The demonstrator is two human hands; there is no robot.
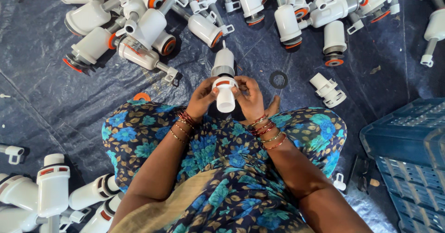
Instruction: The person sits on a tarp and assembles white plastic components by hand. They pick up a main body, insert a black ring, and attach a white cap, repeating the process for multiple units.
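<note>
- Seen from the head camera, a person sits on a dark blue tarpaulin [55,89] spread over the floor, knees apart under a blue flowered garment [232,163].
- Both hands meet above the lap, near the middle of the tarpaulin, around one white plastic valve [225,82] with a grey band and an orange ring.
- The left hand [201,98] has its fingers [207,85] clenched on the valve's left side, at the level of the orange ring.
- The right hand [250,98] has its fingers [242,85] closed on the right side of the same piece; the lower white cup points back toward the person.
- Judging from the grip, the step in hand looks like fitting or turning the lower cup on the valve body; the next move would call for a firm hold with one hand while the other twists or presses squarely.
- A black rubber ring [278,79] lies loose on the tarpaulin just right of the hands, and a small white fitting [328,90] lies beyond it.
- A heap of like valves [194,10] runs along the far edge of the tarpaulin.
- More white valves [53,189] lie at the near left corner.
- A blue plastic crate [408,154] stands at the right edge.
</note>
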